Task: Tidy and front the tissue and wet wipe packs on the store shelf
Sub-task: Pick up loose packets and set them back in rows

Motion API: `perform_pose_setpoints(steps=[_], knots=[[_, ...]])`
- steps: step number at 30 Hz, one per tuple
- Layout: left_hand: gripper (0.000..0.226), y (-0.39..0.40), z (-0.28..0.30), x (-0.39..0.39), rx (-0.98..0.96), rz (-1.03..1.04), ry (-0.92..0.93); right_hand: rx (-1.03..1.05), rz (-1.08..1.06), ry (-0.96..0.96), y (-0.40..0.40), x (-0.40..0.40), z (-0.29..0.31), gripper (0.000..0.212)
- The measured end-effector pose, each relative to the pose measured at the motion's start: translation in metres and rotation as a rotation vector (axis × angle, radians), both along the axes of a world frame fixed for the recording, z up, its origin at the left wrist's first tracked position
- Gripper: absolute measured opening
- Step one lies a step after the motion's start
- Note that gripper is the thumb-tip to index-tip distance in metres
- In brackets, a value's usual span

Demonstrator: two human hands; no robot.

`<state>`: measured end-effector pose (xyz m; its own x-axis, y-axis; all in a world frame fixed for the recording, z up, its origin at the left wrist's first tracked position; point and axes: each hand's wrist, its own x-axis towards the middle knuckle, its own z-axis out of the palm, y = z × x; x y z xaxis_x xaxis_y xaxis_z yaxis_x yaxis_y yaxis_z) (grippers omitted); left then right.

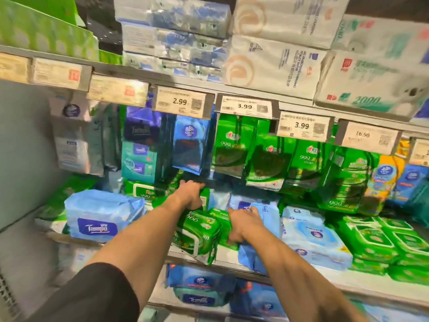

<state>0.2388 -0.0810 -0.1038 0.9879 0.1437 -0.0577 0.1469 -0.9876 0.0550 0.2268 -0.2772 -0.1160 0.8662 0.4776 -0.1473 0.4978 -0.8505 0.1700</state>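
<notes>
Both arms were stretched into the middle shelf (232, 257), in among the wet wipe packs. The left hand (190, 195) sat on top of a green pack (197, 233) near the front lip of the shelf, its fingers curled over the far side so that they seemed to grip it, though the fingertips themselves were hidden. The right hand (241, 225) was curled round a second, smaller green pack (221, 219) just beside the first, with a pale blue pack (267, 216) touching its far side.

The larger green pack was tilted, its top face with the white flip lid tipped toward the aisle and its printing upside down from where I stood; its long axis ran roughly from the back of the shelf out to the front, not along the edge. I judged it still needed turning and squaring.

As to progress, I would call the job well short of finished. The big blue pack (102, 214) at the left sat face-forward and tidy enough, and the green packs at the right (376, 242) lay flat in rows. The middle was a jumble, though: blue packs (315, 242) lay askew and one drooped over the shelf edge. The hanging green packs (267, 159) above swung at odd angles under the price tags (246, 106). The picture was blurred, so finer detail escaped me.
</notes>
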Motion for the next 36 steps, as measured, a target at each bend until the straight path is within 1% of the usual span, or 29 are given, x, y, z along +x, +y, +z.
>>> perform_pose_setpoints(steps=[3,6,9,13,15,18,21,23,26,28,31,33,36], knots=[[0.078,-0.003,0.006,0.002,0.050,0.025,-0.006,0.049,0.000,0.011,0.005,0.000,0.003,0.063],[0.064,-0.014,0.003,0.005,0.019,-0.021,-0.073,0.160,-0.046,-0.022,-0.005,-0.001,0.007,0.053],[0.056,-0.021,0.004,-0.005,-0.058,-0.025,-0.095,0.275,-0.080,-0.107,-0.013,-0.002,0.007,0.052],[0.046,-0.019,0.012,-0.020,-0.274,0.017,-0.127,0.352,-0.074,-0.221,-0.023,-0.003,0.022,0.052],[0.045,-0.016,0.014,-0.026,-0.296,0.043,-0.162,0.444,-0.047,-0.241,-0.026,-0.003,0.029,0.057],[0.050,-0.014,0.019,-0.034,-0.244,0.031,-0.221,0.561,0.008,-0.220,-0.025,-0.012,0.040,0.062],[0.045,-0.018,0.030,-0.044,-0.228,0.017,-0.285,0.586,0.016,-0.195,-0.030,-0.028,0.042,0.059],[0.043,-0.025,0.037,-0.054,-0.206,0.008,-0.315,0.621,0.020,-0.191,-0.040,-0.036,0.041,0.062],[0.052,-0.040,0.044,-0.075,-0.168,-0.001,-0.339,0.676,0.024,-0.170,-0.061,-0.046,0.041,0.069],[0.059,-0.058,0.048,-0.092,-0.131,-0.019,-0.377,0.707,0.076,-0.171,-0.078,-0.051,0.042,0.070],[0.066,-0.092,0.048,-0.115,-0.016,-0.060,-0.463,0.808,0.188,-0.141,-0.111,-0.058,0.043,0.068],[0.068,-0.117,0.049,-0.129,0.034,-0.059,-0.518,0.821,0.245,-0.109,-0.137,-0.060,0.046,0.070],[0.069,-0.155,0.056,-0.143,0.055,-0.042,-0.521,0.815,0.315,-0.116,-0.179,-0.064,0.048,0.067]])
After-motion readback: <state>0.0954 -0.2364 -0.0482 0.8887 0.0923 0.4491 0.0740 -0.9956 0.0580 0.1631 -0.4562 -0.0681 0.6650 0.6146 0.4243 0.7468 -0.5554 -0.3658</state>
